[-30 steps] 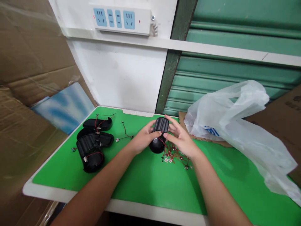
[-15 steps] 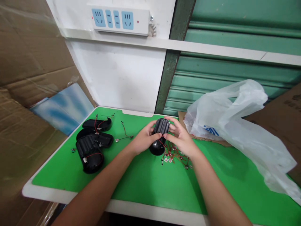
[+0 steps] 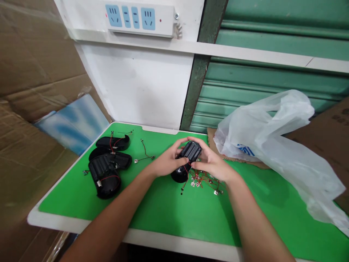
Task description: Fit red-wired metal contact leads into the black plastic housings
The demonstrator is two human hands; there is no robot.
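One head-worn camera looks forward and down from the person's side of the tabletop; it sits fairly near, both hands mid-frame; the white wall rises beyond.

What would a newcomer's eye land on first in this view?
Probably the vivid green work surface, with the left hand and right hand over its middle, holding a black ridged casing. Next comes the tangle of red wires by the right hand. At the right side, a translucent plastic bag bulks large in front of the green shutter.
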